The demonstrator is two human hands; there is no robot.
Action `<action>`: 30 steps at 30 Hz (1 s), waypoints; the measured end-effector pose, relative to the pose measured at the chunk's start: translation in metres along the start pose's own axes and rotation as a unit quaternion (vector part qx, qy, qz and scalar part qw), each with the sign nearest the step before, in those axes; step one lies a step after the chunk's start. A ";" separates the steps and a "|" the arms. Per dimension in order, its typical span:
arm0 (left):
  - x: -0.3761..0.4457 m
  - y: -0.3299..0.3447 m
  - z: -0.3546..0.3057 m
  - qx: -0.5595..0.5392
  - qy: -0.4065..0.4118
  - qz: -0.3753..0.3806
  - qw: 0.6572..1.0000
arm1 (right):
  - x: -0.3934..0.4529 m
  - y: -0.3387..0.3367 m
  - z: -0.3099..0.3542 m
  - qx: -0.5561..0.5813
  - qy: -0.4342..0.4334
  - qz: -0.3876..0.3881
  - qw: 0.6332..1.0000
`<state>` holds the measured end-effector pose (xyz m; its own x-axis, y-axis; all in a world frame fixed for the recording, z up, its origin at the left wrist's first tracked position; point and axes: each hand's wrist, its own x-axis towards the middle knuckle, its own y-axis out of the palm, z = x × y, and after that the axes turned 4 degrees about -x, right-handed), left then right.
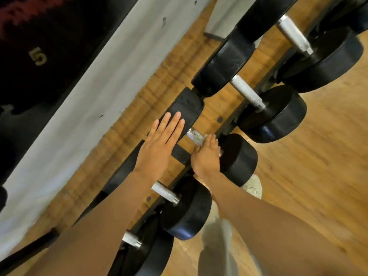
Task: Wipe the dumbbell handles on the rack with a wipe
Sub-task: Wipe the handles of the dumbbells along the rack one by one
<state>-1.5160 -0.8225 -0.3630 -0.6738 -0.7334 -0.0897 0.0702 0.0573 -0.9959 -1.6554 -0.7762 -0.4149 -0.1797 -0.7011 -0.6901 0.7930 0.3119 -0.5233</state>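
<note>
Several black dumbbells with knurled silver handles lie in a diagonal row on a black rack (229, 128). My left hand (159, 144) lies flat, fingers straight, on the far head (187, 108) of the middle dumbbell. My right hand (206, 156) curls over that dumbbell's handle (192, 132) and presses a pale grey wipe (199, 139) onto it. Only a short bare stretch of the handle shows beyond the wipe. The near head (239, 158) sits just right of my right hand.
Neighbouring handles show up the row (247, 91), (294, 34) and down it (165, 193), (131, 240). A wooden floor (318, 176) lies below. A white wall base (89, 96) runs along the left. My shoe (253, 186) and trouser leg (219, 246) are near the rack.
</note>
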 end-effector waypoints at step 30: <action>0.001 0.010 0.021 -0.133 0.039 -0.048 0.989 | 0.001 0.026 -0.012 -0.003 0.065 -0.107 0.992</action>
<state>-1.5004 -0.8365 -0.3731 -0.7232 -0.6905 0.0145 -0.1855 0.1739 -0.9671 -1.6422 -0.7608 -0.4354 -0.4177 -0.6624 -0.6218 0.7252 0.1692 -0.6674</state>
